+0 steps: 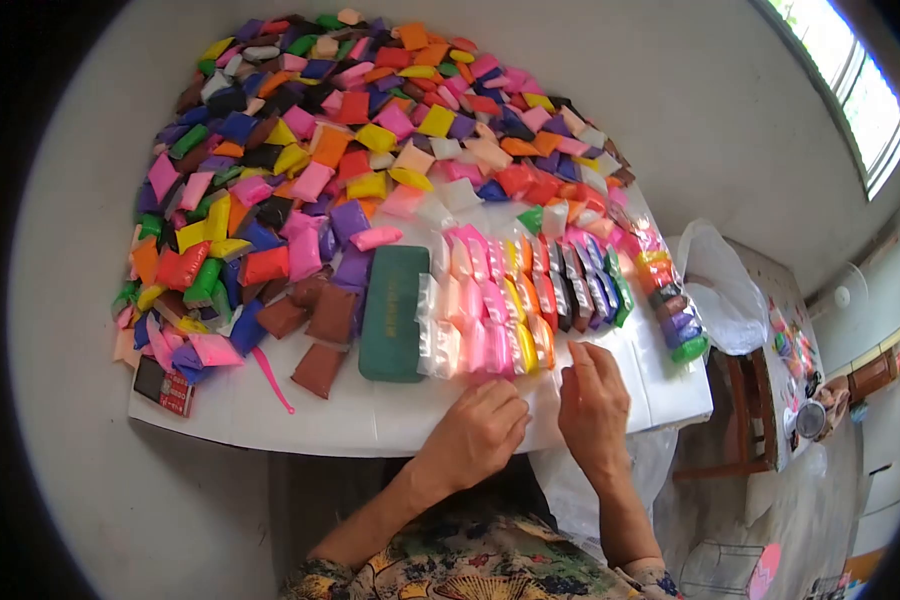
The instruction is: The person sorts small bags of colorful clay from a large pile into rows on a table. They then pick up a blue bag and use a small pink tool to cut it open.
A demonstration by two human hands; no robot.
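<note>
My left hand [482,430] is closed, its fingers curled in at the table's front edge. My right hand [594,405] is beside it, fingers bent and pressed together with the tips towards the packets. Whatever either hand pinches is too small or hidden to make out. Just beyond them lie rows of small clear-wrapped packets [495,318], sorted by colour from pale and pink through yellow, orange and red to black, blue and green. A dark green case [394,315] lies flat against the left end of these rows.
A large heap of loose coloured packets [310,150] covers the back and left of the white table [390,425]. A filled clear bag of packets [674,310] lies at the right edge. A pink strip [272,382] and a small black-and-red box [163,388] lie front left.
</note>
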